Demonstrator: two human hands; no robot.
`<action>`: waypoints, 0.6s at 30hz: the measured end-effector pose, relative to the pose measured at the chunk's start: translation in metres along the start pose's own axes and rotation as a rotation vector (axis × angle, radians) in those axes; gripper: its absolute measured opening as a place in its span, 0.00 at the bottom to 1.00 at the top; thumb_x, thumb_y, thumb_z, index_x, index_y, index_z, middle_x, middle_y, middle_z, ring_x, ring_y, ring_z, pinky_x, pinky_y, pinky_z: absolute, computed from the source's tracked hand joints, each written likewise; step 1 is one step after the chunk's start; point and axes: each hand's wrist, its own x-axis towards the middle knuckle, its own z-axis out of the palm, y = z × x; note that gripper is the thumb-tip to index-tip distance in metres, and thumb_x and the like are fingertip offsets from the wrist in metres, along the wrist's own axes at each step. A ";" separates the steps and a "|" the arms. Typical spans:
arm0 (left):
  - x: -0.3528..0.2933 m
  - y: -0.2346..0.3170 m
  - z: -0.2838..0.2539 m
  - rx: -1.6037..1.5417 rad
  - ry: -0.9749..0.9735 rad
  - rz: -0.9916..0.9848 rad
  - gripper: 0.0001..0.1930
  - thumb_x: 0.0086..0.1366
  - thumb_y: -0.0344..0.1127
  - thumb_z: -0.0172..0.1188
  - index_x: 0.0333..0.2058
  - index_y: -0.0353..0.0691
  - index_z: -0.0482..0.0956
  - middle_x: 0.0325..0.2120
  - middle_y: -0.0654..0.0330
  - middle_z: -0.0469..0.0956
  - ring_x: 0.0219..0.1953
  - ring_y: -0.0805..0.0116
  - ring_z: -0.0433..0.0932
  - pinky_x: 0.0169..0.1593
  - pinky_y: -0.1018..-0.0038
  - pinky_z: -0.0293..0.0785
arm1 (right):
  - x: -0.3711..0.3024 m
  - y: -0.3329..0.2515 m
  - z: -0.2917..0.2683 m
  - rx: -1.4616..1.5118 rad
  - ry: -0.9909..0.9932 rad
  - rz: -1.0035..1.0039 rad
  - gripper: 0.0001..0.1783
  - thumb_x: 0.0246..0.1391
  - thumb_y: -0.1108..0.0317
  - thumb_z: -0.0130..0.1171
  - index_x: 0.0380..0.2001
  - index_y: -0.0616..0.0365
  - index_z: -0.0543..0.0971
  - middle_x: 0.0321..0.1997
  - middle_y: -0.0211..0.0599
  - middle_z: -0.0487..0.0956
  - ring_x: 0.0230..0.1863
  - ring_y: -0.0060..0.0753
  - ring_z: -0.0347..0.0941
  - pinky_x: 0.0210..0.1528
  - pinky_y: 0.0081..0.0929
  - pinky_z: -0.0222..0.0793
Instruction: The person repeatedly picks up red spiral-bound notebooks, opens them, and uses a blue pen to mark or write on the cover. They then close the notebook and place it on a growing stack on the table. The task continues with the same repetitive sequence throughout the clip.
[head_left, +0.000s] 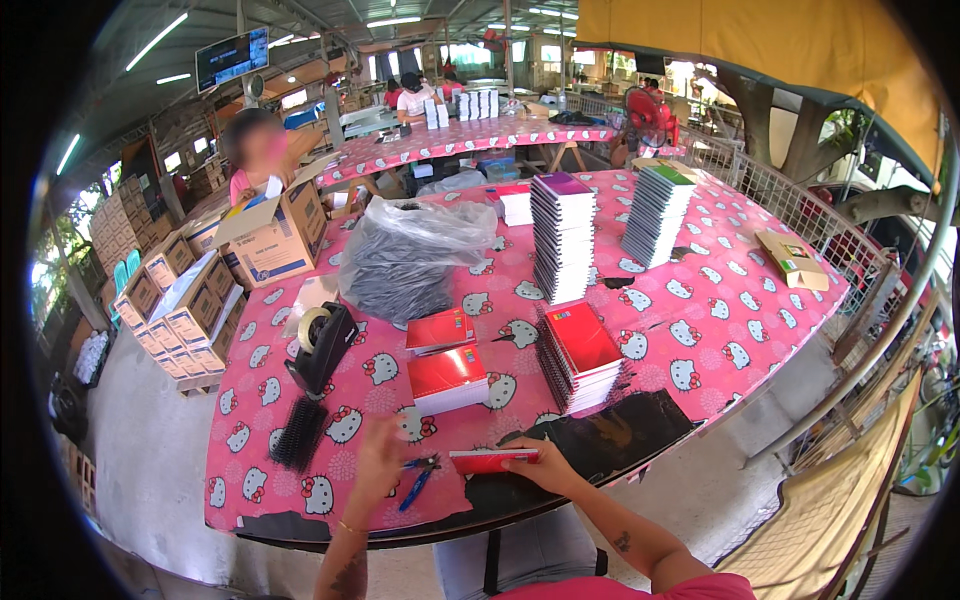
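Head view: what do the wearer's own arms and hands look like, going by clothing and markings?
Both forearms are bare, no gloves. The left hand has a thin gold-coloured bracelet at the wrist and a dark tattoo lower on the forearm. The right hand has a small dark tattoo on its forearm; a pink sleeve shows at the lower edge.

Open brown carton point(272, 235) at table's left; dark screen point(232, 57) overhead.
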 end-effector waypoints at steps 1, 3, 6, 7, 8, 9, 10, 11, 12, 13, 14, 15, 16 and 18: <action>0.004 0.037 0.002 -0.097 -0.122 -0.019 0.13 0.63 0.29 0.61 0.47 0.40 0.79 0.37 0.51 0.76 0.34 0.51 0.79 0.36 0.62 0.76 | 0.000 -0.004 0.003 0.014 -0.019 -0.005 0.15 0.57 0.71 0.66 0.48 0.61 0.81 0.43 0.31 0.82 0.45 0.18 0.75 0.50 0.20 0.71; 0.005 0.053 0.013 -0.094 -0.278 -0.018 0.12 0.63 0.31 0.63 0.45 0.40 0.81 0.36 0.52 0.78 0.33 0.51 0.79 0.36 0.62 0.76 | 0.001 -0.005 0.003 0.018 -0.048 -0.004 0.17 0.57 0.71 0.66 0.50 0.60 0.80 0.44 0.31 0.82 0.46 0.18 0.75 0.50 0.21 0.71; 0.001 0.051 0.023 -0.130 -0.402 -0.039 0.09 0.63 0.35 0.63 0.41 0.40 0.82 0.35 0.52 0.79 0.32 0.50 0.80 0.37 0.61 0.76 | 0.000 -0.042 -0.003 -0.054 -0.041 0.015 0.22 0.55 0.71 0.68 0.53 0.60 0.77 0.46 0.34 0.81 0.49 0.23 0.75 0.54 0.24 0.70; 0.000 0.047 0.024 -0.139 -0.410 -0.054 0.09 0.63 0.36 0.63 0.40 0.40 0.83 0.34 0.53 0.80 0.32 0.50 0.80 0.37 0.61 0.76 | 0.001 -0.070 -0.016 -0.213 0.043 -0.161 0.25 0.52 0.70 0.69 0.55 0.59 0.77 0.47 0.35 0.81 0.48 0.27 0.77 0.52 0.26 0.72; -0.001 0.042 0.025 -0.114 -0.400 -0.005 0.09 0.63 0.36 0.63 0.40 0.41 0.83 0.34 0.52 0.80 0.33 0.49 0.80 0.37 0.60 0.76 | 0.001 -0.097 -0.030 -0.385 0.163 -0.322 0.29 0.50 0.70 0.70 0.56 0.58 0.76 0.48 0.36 0.81 0.47 0.30 0.79 0.50 0.29 0.75; -0.007 0.037 0.022 -0.071 -0.378 0.017 0.09 0.64 0.37 0.63 0.40 0.41 0.82 0.34 0.52 0.80 0.34 0.49 0.80 0.37 0.59 0.76 | -0.005 -0.165 -0.048 -0.551 0.182 -0.265 0.31 0.48 0.71 0.69 0.57 0.56 0.75 0.54 0.37 0.80 0.51 0.35 0.78 0.55 0.34 0.74; -0.010 0.036 0.024 -0.036 -0.367 0.049 0.09 0.64 0.38 0.63 0.40 0.41 0.82 0.33 0.52 0.80 0.35 0.48 0.80 0.37 0.59 0.76 | -0.013 -0.205 -0.070 -0.646 0.244 -0.354 0.31 0.48 0.71 0.69 0.57 0.56 0.75 0.54 0.37 0.80 0.51 0.35 0.78 0.55 0.34 0.73; -0.008 0.039 0.025 -0.059 -0.368 0.050 0.09 0.64 0.38 0.62 0.40 0.41 0.82 0.35 0.52 0.80 0.36 0.47 0.80 0.37 0.58 0.76 | -0.029 -0.237 -0.092 -0.738 0.321 -0.443 0.31 0.48 0.71 0.69 0.57 0.56 0.75 0.54 0.37 0.80 0.52 0.35 0.78 0.55 0.34 0.73; -0.004 0.042 0.029 -0.074 -0.373 0.054 0.10 0.65 0.39 0.62 0.41 0.42 0.81 0.36 0.52 0.81 0.36 0.46 0.80 0.37 0.56 0.76 | -0.043 -0.261 -0.112 -0.816 0.378 -0.494 0.31 0.48 0.71 0.69 0.57 0.56 0.75 0.54 0.37 0.79 0.52 0.35 0.78 0.55 0.34 0.73; -0.004 0.041 0.032 -0.076 -0.367 0.072 0.09 0.65 0.38 0.62 0.41 0.41 0.81 0.34 0.52 0.80 0.36 0.48 0.80 0.37 0.59 0.75 | -0.059 -0.275 -0.129 -0.884 0.420 -0.523 0.31 0.48 0.71 0.69 0.57 0.56 0.75 0.54 0.37 0.79 0.52 0.35 0.78 0.55 0.34 0.73; -0.002 0.040 0.035 -0.081 -0.362 0.097 0.09 0.65 0.37 0.62 0.41 0.41 0.81 0.32 0.52 0.79 0.35 0.49 0.79 0.37 0.61 0.75 | -0.071 -0.282 -0.141 -0.943 0.455 -0.537 0.31 0.48 0.70 0.69 0.57 0.56 0.75 0.54 0.38 0.79 0.52 0.35 0.77 0.55 0.34 0.73; -0.002 0.041 0.035 -0.093 -0.360 0.092 0.09 0.66 0.37 0.62 0.40 0.41 0.81 0.33 0.52 0.79 0.35 0.50 0.79 0.37 0.61 0.75 | -0.076 -0.283 -0.148 -0.971 0.467 -0.539 0.31 0.48 0.70 0.69 0.57 0.56 0.75 0.54 0.38 0.79 0.52 0.35 0.77 0.55 0.34 0.73; -0.002 0.041 0.035 -0.110 -0.358 0.090 0.09 0.66 0.37 0.61 0.40 0.40 0.81 0.33 0.53 0.79 0.35 0.50 0.79 0.37 0.61 0.75 | -0.078 -0.282 -0.151 -0.978 0.472 -0.540 0.31 0.48 0.70 0.69 0.57 0.56 0.75 0.54 0.38 0.79 0.52 0.35 0.77 0.56 0.34 0.73; -0.005 0.040 0.032 -0.126 -0.341 0.076 0.09 0.66 0.37 0.61 0.40 0.40 0.81 0.33 0.53 0.79 0.36 0.50 0.79 0.37 0.61 0.75 | -0.072 -0.280 -0.154 -0.984 0.462 -0.539 0.31 0.48 0.70 0.69 0.57 0.56 0.74 0.54 0.38 0.79 0.53 0.35 0.77 0.56 0.34 0.72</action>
